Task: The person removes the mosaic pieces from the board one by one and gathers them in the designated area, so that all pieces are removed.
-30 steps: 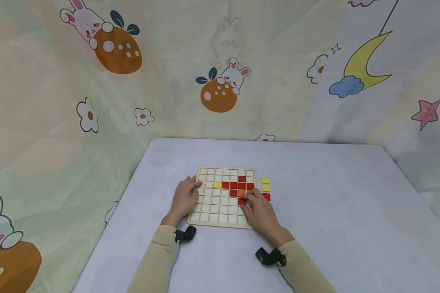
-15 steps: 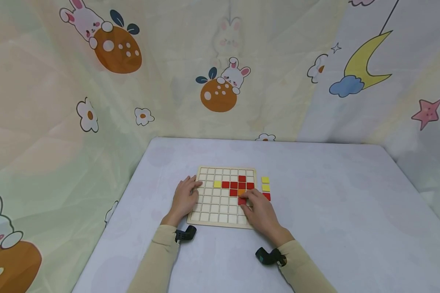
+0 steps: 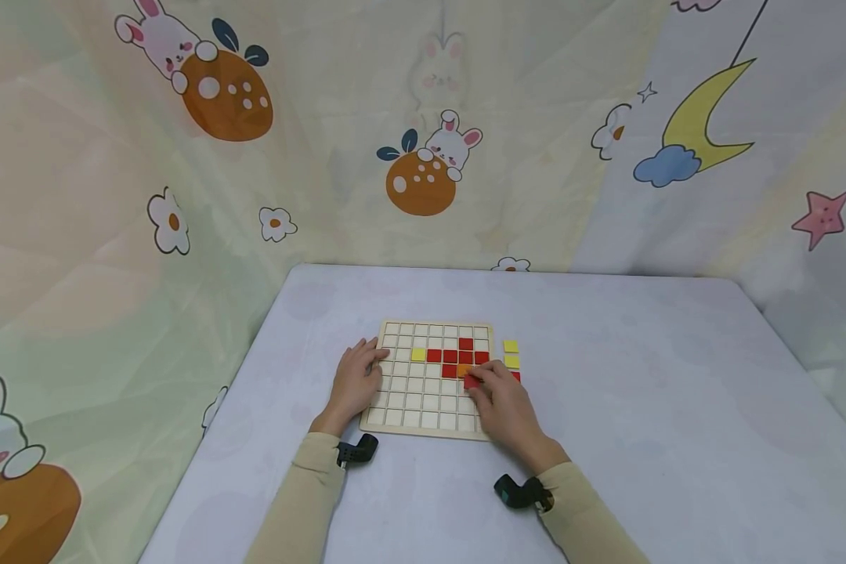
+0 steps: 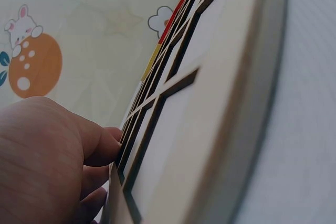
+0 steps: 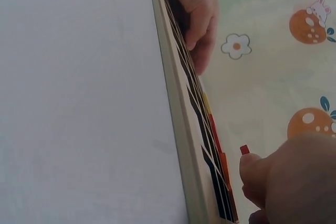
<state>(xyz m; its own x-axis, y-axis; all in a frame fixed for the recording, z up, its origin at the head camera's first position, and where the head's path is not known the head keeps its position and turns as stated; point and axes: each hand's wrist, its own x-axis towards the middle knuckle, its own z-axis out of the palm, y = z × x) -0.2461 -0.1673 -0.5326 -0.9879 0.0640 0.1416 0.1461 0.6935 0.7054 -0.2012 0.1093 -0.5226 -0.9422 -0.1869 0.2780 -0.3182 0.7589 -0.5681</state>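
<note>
A square wooden grid board (image 3: 423,431) lies on the table. My left hand (image 3: 356,384) holds its left edge, the thumb over the rim. My right hand (image 3: 506,407) pinches a small red square tile (image 3: 471,382) between thumb and fingertips, over the right part of the board. In the right wrist view the red tile (image 5: 244,150) sticks out from the fingertips, raised above the board's surface. Several red tiles (image 3: 450,356) sit in the board's cells, with a yellow tile (image 3: 419,355) at their left end. An orange tile (image 3: 463,371) sits just beyond the right fingertips.
Right of the board lie two loose yellow tiles (image 3: 511,346) and a red tile (image 3: 517,377) partly hidden by the right hand. The white-covered table (image 3: 641,407) stretches out around the board. A cartoon-printed cloth (image 3: 338,157) hangs behind it.
The right hand has lifted the red tile from its cell and shifted it slightly to the right. The left hand has stayed at the board's left edge.
</note>
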